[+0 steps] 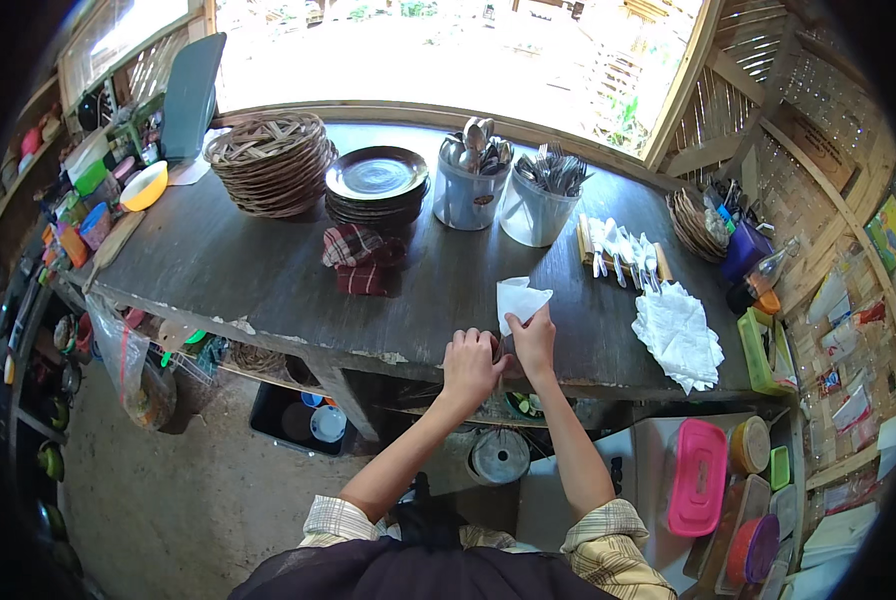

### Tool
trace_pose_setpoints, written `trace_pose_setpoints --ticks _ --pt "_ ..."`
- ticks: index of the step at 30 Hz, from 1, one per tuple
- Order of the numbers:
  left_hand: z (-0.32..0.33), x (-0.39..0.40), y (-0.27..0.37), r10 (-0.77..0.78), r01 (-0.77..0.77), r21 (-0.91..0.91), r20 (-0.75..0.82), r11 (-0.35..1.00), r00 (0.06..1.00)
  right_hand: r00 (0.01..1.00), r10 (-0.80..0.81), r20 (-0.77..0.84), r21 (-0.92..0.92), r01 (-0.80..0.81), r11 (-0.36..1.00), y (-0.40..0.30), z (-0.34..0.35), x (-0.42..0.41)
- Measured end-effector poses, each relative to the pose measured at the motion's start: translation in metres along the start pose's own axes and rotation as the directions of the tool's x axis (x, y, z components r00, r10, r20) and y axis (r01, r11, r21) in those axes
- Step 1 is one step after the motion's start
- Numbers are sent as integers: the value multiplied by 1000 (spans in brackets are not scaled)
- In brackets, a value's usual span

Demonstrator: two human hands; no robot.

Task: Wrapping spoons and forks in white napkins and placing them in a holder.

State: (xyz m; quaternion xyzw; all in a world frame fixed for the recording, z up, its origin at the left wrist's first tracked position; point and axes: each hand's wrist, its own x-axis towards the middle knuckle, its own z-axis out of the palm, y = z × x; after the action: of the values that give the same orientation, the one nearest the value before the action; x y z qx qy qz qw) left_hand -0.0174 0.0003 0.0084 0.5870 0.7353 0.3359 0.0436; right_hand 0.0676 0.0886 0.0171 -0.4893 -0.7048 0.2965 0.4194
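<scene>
My right hand [535,339] pinches a white paper napkin [521,301] between thumb and fingers, above the front part of the dark counter [433,315]. Close beside it on the left, my left hand [472,364] lies at the counter's front edge with its fingers bent. A thin dark piece shows by its thumb, but what it is and whether the hand grips it are hidden. Farther right lies a stack of white paper napkins [678,337]. Behind that stack, several napkin-wrapped cutlery sets [625,247] rest on a bamboo holder [585,244].
Along the back stand woven rattan plates [271,169], dark plates [377,176], a tub of spoons [466,196] and a tub of forks [539,214]. A folded checked cloth [361,259] lies before the plates. Below right is a pink-lidded container [697,478]; a plastic bag [129,360] hangs left.
</scene>
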Motion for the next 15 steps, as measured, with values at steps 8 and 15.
trace_pose_setpoints --ticks 8,15 --pt "10 4 10 -23 25 -232 13 972 1000 991 -92 -95 59 98 993 -6 -14 2" --pt "7 19 12 -119 177 -372 174 911 977 980 -146 -138 43 153 987 -25 -20 13"
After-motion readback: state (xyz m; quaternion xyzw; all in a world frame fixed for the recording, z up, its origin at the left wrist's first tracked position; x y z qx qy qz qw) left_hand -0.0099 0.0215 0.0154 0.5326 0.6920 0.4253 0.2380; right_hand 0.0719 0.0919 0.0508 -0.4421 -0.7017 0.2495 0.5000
